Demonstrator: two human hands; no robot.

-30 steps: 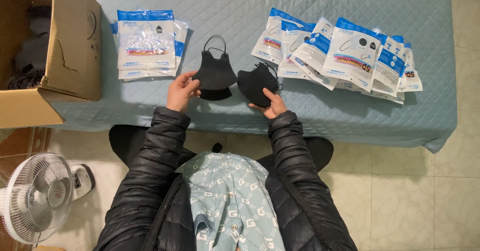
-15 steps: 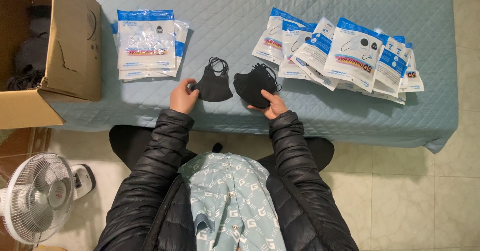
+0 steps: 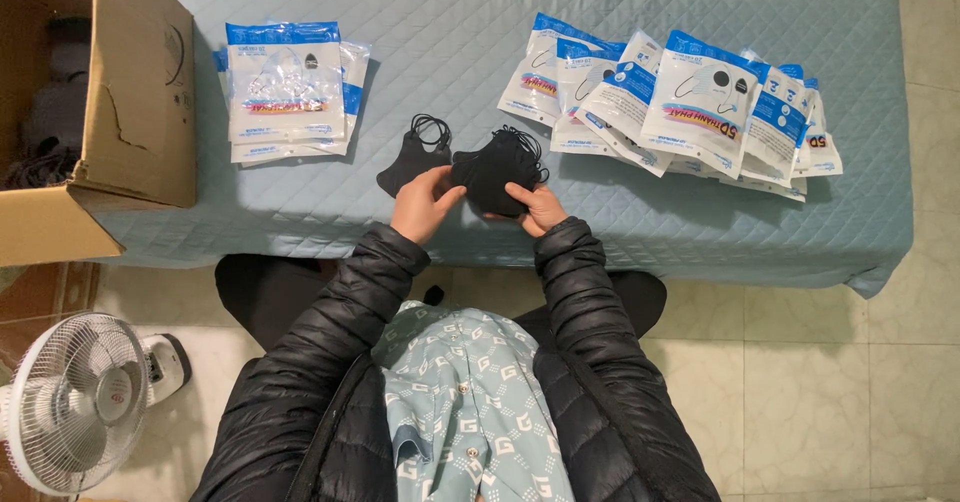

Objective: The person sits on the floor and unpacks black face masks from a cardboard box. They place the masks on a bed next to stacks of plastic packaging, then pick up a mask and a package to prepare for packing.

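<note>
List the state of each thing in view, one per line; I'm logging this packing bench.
Left hand: fingers grip a single black mask.
Right hand: fingers grip the black mask stack.
Cardboard box: open.
Left packets: neatly stacked, flat.
Right packets: fanned out, overlapping.
Fan: running or not, cannot tell.

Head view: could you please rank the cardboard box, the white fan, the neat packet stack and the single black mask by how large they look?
1. cardboard box, cut by the frame edge
2. white fan, though nearer the camera, so unsure
3. neat packet stack
4. single black mask by the left hand
</note>
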